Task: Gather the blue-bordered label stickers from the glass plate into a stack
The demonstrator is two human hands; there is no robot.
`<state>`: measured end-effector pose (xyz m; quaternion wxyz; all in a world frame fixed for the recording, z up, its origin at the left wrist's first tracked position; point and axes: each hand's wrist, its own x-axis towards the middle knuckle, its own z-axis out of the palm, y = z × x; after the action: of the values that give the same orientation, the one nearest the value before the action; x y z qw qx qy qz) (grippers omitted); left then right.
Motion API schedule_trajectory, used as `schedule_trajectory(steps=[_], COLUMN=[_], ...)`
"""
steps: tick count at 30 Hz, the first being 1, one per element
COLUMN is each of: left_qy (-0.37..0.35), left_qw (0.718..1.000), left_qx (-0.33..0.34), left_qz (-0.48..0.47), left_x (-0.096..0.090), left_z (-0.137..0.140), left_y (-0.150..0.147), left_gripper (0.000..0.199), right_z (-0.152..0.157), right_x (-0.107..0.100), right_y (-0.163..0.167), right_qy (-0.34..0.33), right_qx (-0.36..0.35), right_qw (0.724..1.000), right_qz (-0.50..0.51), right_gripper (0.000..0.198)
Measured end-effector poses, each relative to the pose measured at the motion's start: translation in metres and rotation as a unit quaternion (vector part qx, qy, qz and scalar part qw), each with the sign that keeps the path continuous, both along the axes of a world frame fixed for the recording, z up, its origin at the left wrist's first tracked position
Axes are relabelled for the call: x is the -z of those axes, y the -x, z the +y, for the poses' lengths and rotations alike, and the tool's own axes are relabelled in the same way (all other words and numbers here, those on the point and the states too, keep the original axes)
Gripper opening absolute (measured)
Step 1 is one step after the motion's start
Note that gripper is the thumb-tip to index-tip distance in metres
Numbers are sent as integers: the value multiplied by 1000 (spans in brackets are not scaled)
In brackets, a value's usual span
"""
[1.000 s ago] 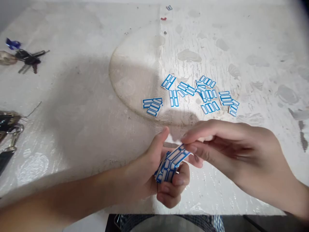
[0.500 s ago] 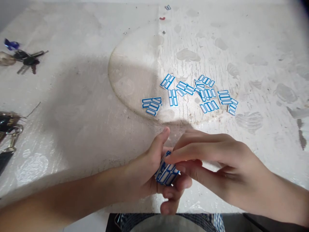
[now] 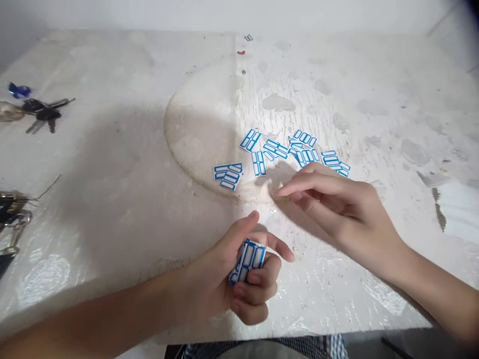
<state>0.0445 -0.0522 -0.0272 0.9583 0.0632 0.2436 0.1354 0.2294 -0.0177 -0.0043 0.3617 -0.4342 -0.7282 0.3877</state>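
Note:
Cupped low in front of me, my left hand (image 3: 249,274) is closed around a small stack of blue-and-white label stickers (image 3: 251,259). Its lower fingers curl over the stack's edge, while the thumb points up and the index finger stretches to the right. Above the table, my right hand (image 3: 337,209) has its index finger and thumb curved toward each other, with no sticker visible between them. Just beyond it lie scattered label stickers (image 3: 277,148), some overlapping. A further overlapping group of label stickers (image 3: 231,177) sits to the left. My right hand partly covers the rightmost ones.
A bunch of keys (image 3: 45,110) lies at the far left, near a small blue object (image 3: 19,90). Below it is a dark item with a metal clasp (image 3: 15,229). A tiny red scrap (image 3: 241,52) is near the table's back edge. A clear covering (image 3: 130,209) spreads over the table.
My right hand has left the stack and moved up toward the scattered stickers. My left fingers have curled over the stack. The view has tilted slightly upward.

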Motion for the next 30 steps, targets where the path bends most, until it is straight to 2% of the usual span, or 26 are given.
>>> schedule_trajectory(steps=[4, 8, 11, 14, 18, 25, 30], left_qy=[1, 0, -28, -28, -7, -46, -72], left_qw=[1000, 1000, 999, 998, 1000, 996, 993], left_qx=[-1, 12, 17, 29, -1, 17, 21], left_qz=[19, 20, 35, 43, 19, 74, 89], left_x=[-2, -5, -4, -1, 3, -7, -7], left_z=[-1, -1, -2, -3, -5, -7, -8], left_y=[1, 1, 0, -2, -4, -6, -6], left_gripper=[50, 45, 49, 54, 57, 59, 58], right_z=[-3, -12, -19, -25, -34, -43, -49], right_x=[2, 1, 1, 3, 4, 3, 4], right_y=[2, 4, 6, 9, 12, 13, 16], right_qy=[-17, -50, -56, -1, 108, 120, 172], right_qx=[-26, -90, -134, -150, -135, -112, -137], right_qw=[999, 995, 989, 988, 985, 986, 975], right_qz=[9, 12, 4, -20, -19, 8, 22], right_gripper=[25, 28, 24, 18, 20, 28, 25])
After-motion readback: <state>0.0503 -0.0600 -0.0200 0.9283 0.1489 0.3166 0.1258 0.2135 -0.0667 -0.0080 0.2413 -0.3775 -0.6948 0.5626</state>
